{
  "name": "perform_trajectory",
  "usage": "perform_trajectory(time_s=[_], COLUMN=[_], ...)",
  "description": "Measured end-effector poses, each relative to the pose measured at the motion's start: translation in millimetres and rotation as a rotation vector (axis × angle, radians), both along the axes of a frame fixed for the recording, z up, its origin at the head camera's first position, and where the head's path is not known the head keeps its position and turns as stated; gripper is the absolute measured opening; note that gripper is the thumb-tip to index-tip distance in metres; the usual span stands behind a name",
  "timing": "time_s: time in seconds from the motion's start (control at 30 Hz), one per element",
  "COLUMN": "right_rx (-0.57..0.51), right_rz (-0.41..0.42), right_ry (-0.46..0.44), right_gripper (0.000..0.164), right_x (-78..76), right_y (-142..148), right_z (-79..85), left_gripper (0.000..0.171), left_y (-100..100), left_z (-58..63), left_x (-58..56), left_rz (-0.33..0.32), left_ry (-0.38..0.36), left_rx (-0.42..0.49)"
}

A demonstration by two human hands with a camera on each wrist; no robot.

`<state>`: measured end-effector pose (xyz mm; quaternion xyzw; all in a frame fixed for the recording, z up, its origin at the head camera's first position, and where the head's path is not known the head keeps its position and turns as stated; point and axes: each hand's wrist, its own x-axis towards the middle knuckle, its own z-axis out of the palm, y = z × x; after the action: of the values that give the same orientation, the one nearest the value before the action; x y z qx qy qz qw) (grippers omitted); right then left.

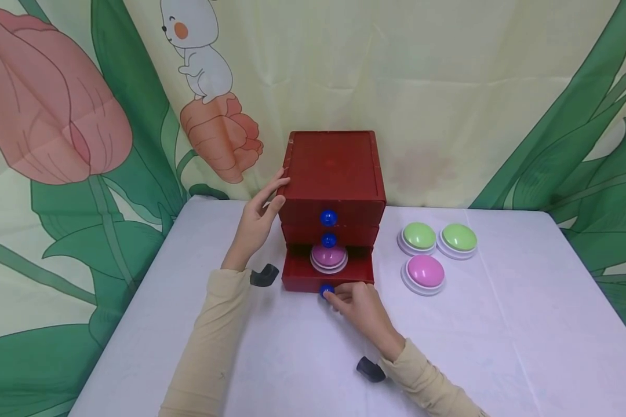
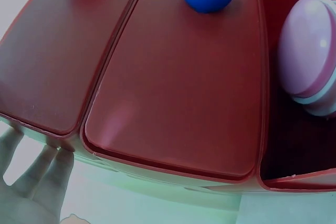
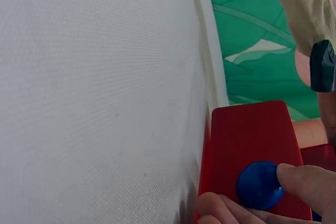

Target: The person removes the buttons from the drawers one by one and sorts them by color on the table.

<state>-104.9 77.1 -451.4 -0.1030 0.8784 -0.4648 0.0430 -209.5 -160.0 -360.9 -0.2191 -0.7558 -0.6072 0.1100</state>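
Note:
A dark red cabinet of three drawers (image 1: 334, 165) stands at the table's back, each drawer with a round blue knob. Its bottom drawer (image 1: 297, 272) is pulled out, and a push button with a pink dome (image 1: 328, 256) sits inside. My right hand (image 1: 362, 307) pinches the bottom drawer's blue knob (image 3: 260, 185) between thumb and fingers. Against the cabinet's left side rests my left hand (image 1: 255, 226), its fingers fairly straight; the left wrist view shows the fingertips (image 2: 58, 166) touching the side edge. The upper two drawers (image 2: 178, 87) are closed.
Right of the cabinet, two push buttons with green domes (image 1: 419, 236) (image 1: 459, 238) and another with a pink dome (image 1: 425, 271) stand on the white tabletop (image 1: 501, 347). A printed cloth backdrop (image 1: 448, 104) hangs right behind the cabinet.

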Motion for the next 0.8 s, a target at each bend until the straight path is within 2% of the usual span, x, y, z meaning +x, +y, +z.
perform_trajectory(time_s=[0.13, 0.4, 0.63, 0.8], right_rx=[0.009, 0.016, 0.028, 0.027], right_rz=[0.007, 0.029, 0.048, 0.056], right_ry=[-0.011, 0.002, -0.007, -0.004], right_gripper=[0.015, 0.017, 0.017, 0.018], right_x=[3.6, 10.0, 15.4, 19.5], right_y=[1.1, 1.4, 3.4, 3.9], right_z=[-0.4, 1.3, 0.8, -0.6], left_gripper=[0.042, 0.041, 0.041, 0.042], left_y=[2.9, -4.5, -3.0, -0.8], left_z=[9.2, -6.8, -6.7, -1.6], left_x=[7.3, -5.6, -7.0, -1.7], left_rz=[-0.006, 0.019, 0.012, 0.003], left_ry=[-0.014, 0.02, 0.005, -0.013], left_rx=[0.002, -0.015, -0.007, -0.002])
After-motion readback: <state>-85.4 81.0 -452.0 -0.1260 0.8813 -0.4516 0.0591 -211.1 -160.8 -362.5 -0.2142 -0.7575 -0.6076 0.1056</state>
